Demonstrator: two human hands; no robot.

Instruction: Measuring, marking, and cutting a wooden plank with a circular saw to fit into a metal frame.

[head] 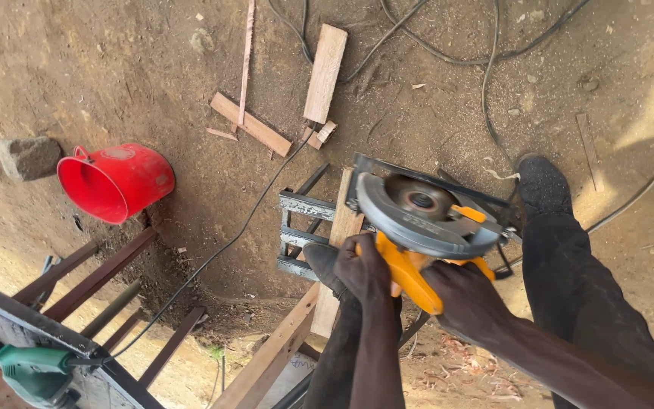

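Looking down from the head camera, both hands are clamped on a yellow-handled circular saw (425, 227): the left hand (363, 269) wraps the front of the yellow grip, the right hand (469, 299) closes round the rear handle, so the tool is steadied from two points. The saw sits tilted, its grey metal blade guard and round blade facing up, over a pale wooden plank (340, 242) that lies across a small dark metal frame stand (304, 227); a dark shoe (323, 261) presses on the plank beside the stand, apparently to pin it. The other shoe (543, 185) stands apart on the dirt floor (153, 76), which is brown, packed and dusted with sawdust. Rough offcuts of wood (325, 72) lie scattered beyond the stand, and black cables (448, 53) snake across the ground. To the left a glossy red plastic bucket (115, 182) lies on its side next to a grey stone block (29, 157). At lower left a green power tool (35, 371) rests on a metal bench frame (77, 291).
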